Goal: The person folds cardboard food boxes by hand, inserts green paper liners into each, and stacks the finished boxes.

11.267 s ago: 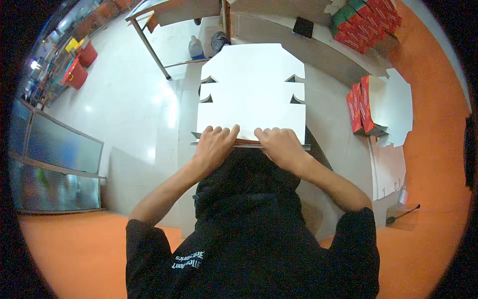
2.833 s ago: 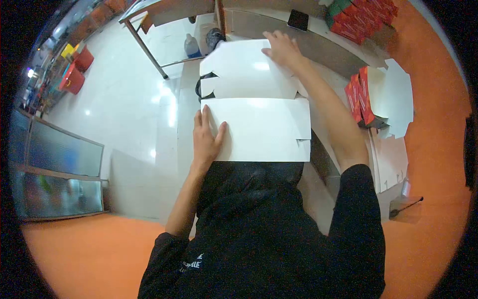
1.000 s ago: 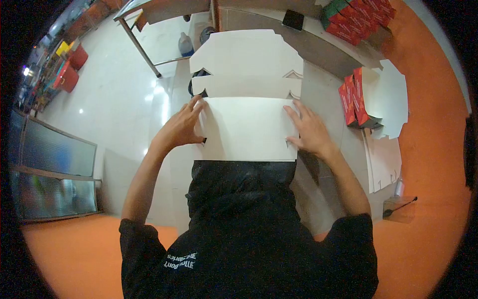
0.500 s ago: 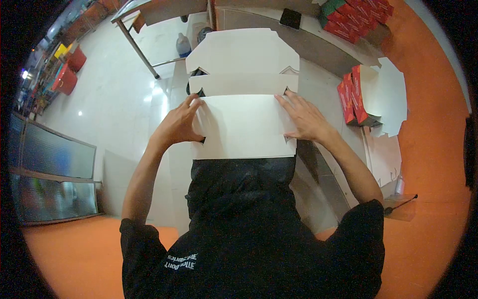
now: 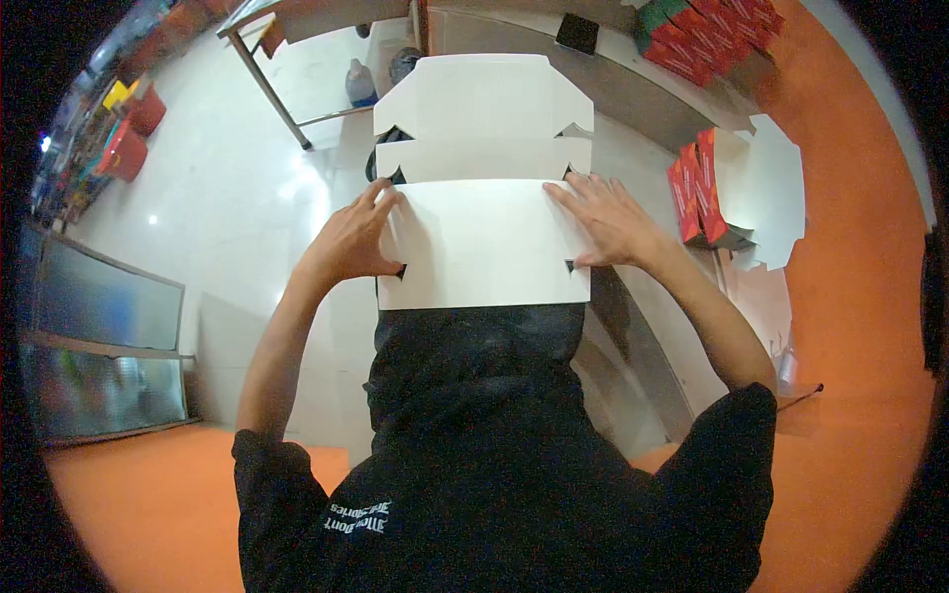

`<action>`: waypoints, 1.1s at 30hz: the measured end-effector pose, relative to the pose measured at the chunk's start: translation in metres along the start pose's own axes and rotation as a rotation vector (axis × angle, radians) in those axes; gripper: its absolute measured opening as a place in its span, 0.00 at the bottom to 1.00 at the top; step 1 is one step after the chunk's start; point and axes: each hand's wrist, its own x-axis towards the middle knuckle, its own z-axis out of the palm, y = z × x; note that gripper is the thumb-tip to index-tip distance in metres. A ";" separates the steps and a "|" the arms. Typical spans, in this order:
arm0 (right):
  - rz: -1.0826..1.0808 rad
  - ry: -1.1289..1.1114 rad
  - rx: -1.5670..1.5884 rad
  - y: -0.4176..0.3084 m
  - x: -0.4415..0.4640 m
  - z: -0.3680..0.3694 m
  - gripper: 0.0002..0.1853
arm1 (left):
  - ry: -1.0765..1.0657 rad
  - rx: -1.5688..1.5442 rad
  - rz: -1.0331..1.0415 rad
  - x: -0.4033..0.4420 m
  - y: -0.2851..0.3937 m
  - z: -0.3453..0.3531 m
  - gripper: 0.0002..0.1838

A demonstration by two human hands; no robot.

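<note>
A white cardboard box blank (image 5: 484, 242) lies across my lap, its flaps and cut notches facing up. My left hand (image 5: 353, 235) grips its left side, the index finger near the upper fold and the thumb at the lower notch. On the opposite edge my right hand (image 5: 615, 229) holds the side panel, with fingers near the upper crease and thumb beside the lower notch. Beyond the fold, the far flap (image 5: 484, 94) with angled corners stretches away from me. The undersides of the side panels are hidden.
Folded red boxes (image 5: 697, 188) and flat white blanks (image 5: 781, 188) sit at the right on the orange surface (image 5: 860, 316). More red boxes (image 5: 717, 35) are stacked at the upper right. A metal-legged table (image 5: 267, 89) and a plastic bottle (image 5: 360, 84) stand ahead.
The near panel's front edge has shifted slightly up in view, and both hands keep about the same hold at its sides. The camera view has moved a little.
</note>
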 end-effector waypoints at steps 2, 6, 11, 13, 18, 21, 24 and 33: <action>0.015 0.004 -0.013 -0.001 0.001 0.005 0.59 | 0.005 0.008 0.001 0.000 0.000 0.000 0.48; 0.020 0.049 -0.017 -0.005 0.001 0.009 0.60 | 0.010 0.013 0.008 -0.001 -0.001 0.002 0.49; 0.030 0.073 -0.012 -0.003 0.004 0.004 0.60 | -0.001 0.038 0.005 0.001 -0.002 0.005 0.51; 0.029 0.088 -0.001 -0.002 0.006 0.006 0.59 | 0.019 0.032 0.031 0.002 -0.002 0.004 0.52; 0.046 0.044 0.051 -0.006 0.009 0.005 0.57 | -0.034 0.020 0.002 0.005 -0.003 -0.001 0.53; 0.050 0.083 0.051 -0.009 0.006 0.006 0.57 | -0.020 0.044 0.038 0.005 -0.006 0.000 0.51; 0.070 0.080 0.036 -0.010 0.010 0.007 0.57 | -0.028 0.031 0.020 0.004 -0.004 -0.002 0.50; 0.023 0.161 -0.058 -0.004 0.013 0.008 0.58 | 0.039 0.023 0.029 0.001 -0.012 0.018 0.50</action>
